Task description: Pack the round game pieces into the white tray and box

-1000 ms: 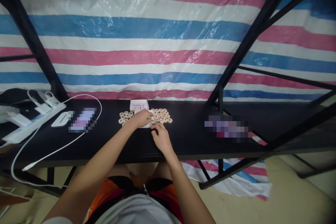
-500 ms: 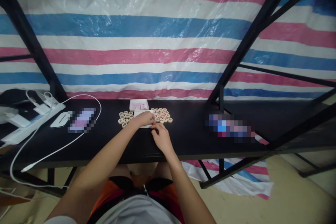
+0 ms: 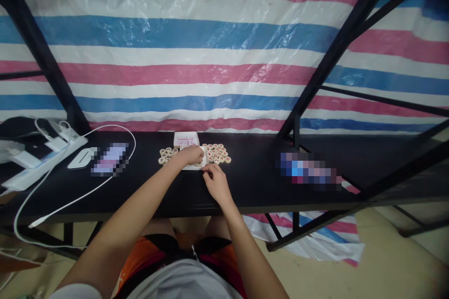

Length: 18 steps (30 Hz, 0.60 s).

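Observation:
A shallow white box point(image 3: 189, 167) lies on the black table. My left hand point(image 3: 192, 154) is over it with the fingers curled downward; anything between the fingertips is too small to make out. One round xiangqi piece point(image 3: 198, 164) shows inside the box below those fingers. My right hand point(image 3: 214, 178) pinches the box's near right corner between thumb and forefinger. Wooden xiangqi pieces with dark characters point(image 3: 168, 152) sit to the left of the box, partly behind my left forearm. Pieces with red characters point(image 3: 218, 153) are grouped to its right.
Behind the box stands a white box lid or tray point(image 3: 186, 139) with red print. To the left are a phone point(image 3: 110, 159), a white flat device point(image 3: 82, 159), a power strip point(image 3: 42, 163) and a white cable point(image 3: 75, 202). A blurred-out object point(image 3: 308, 169) lies right, near black frame posts.
My left hand has shifted slightly back and left, uncovering a piece in the box's near part. My right hand stays at the box corner.

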{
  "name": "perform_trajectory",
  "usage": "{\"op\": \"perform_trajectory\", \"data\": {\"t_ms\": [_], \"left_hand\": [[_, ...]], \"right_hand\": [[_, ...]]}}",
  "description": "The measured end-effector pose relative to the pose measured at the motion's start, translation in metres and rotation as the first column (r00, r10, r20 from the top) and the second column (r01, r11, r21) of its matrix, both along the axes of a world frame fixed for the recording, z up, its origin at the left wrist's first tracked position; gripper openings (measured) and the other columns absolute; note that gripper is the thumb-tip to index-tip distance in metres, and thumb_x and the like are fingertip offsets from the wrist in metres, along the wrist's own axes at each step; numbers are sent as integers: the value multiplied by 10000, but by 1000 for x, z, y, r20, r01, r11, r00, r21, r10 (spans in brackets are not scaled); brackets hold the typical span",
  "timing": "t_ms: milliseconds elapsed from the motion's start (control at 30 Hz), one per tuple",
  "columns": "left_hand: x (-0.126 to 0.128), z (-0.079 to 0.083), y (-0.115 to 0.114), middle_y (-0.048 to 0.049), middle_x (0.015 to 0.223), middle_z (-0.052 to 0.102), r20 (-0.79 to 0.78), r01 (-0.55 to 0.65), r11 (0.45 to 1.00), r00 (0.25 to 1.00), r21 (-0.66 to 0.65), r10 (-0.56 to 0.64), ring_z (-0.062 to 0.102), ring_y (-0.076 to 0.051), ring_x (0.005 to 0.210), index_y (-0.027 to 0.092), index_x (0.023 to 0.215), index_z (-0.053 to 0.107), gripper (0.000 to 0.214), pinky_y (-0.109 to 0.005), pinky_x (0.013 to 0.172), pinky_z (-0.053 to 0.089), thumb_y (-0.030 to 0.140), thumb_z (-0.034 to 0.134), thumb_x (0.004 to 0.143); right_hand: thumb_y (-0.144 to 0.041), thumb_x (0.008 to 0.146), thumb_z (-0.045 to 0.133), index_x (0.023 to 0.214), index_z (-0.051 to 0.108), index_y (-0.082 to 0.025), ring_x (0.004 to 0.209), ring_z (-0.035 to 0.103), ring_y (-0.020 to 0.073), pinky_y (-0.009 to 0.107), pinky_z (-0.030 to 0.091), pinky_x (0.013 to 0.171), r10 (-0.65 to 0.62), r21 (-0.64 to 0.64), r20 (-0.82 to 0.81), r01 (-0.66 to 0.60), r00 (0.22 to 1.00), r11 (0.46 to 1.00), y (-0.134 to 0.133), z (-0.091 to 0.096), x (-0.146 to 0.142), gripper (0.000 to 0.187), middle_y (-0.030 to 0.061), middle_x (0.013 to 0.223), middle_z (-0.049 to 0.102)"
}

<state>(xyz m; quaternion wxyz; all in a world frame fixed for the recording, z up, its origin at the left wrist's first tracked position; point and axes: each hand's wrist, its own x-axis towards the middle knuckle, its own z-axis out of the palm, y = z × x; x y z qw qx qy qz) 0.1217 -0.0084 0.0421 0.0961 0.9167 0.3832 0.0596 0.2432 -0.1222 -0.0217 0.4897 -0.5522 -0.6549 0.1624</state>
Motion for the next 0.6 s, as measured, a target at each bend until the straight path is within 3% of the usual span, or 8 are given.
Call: {"op": "perform_trajectory", "data": {"t_ms": [100, 300, 367, 433, 500, 600], "left_hand": [[1, 2, -5, -80, 813, 701, -57, -20, 1000, 998, -2, 19, 621, -194, 751, 163, 840, 712, 211, -253, 662, 437, 160, 543, 714], [4, 1, -7, -78, 886, 697, -27, -98, 995, 995, 14, 98, 632, -215, 835, 181, 934, 688, 262, -256, 689, 452, 191, 588, 692], [-1, 4, -5, -81, 927, 695, 67, -126, 991, 990, 38, 123, 632, -217, 858, 186, 997, 667, 310, -264, 717, 458, 184, 583, 699], [-13, 10, -5, -77, 970, 689, 256, -168, 984, 955, 55, 148, 627, -206, 871, 186, 1081, 627, 357, -269, 748, 462, 209, 573, 728], [-34, 15, -11, -64, 967, 685, 457, -239, 970, 868, 40, 195, 623, -183, 855, 178, 1116, 598, 370, -263, 762, 467, 237, 563, 752], [-79, 14, -30, -53, 930, 684, 554, -373, 928, 772, 1, 310, 622, -171, 808, 168, 1028, 630, 295, -265, 754, 475, 266, 546, 763]], "right_hand": [[-157, 768, 457, 830, 648, -210, 889, 593, 196, 335, 483, 827, 7, 11, -6, -7, 1000, 1000, 0, -1, 0, 207, 59, 956, 620], [-158, 772, 461, 844, 660, -211, 887, 604, 193, 331, 490, 822, 13, 17, -20, -13, 1000, 1000, 1, -2, 0, 218, 58, 961, 627], [-156, 775, 461, 850, 663, -212, 905, 605, 195, 334, 489, 836, 12, 18, -23, -11, 1000, 1000, 0, -2, 0, 222, 61, 978, 628], [-157, 780, 461, 855, 667, -210, 921, 605, 195, 336, 487, 850, 11, 12, -23, -10, 1000, 1000, 0, -1, 0, 226, 65, 995, 627], [-162, 783, 463, 863, 672, -208, 935, 605, 194, 336, 487, 855, 11, 4, -26, -11, 1000, 1000, 0, -1, 0, 228, 67, 1012, 626], [-175, 788, 466, 874, 679, -212, 958, 600, 196, 339, 490, 854, 10, -6, -36, -10, 999, 1000, -1, -1, 0, 232, 68, 1042, 622]]}}
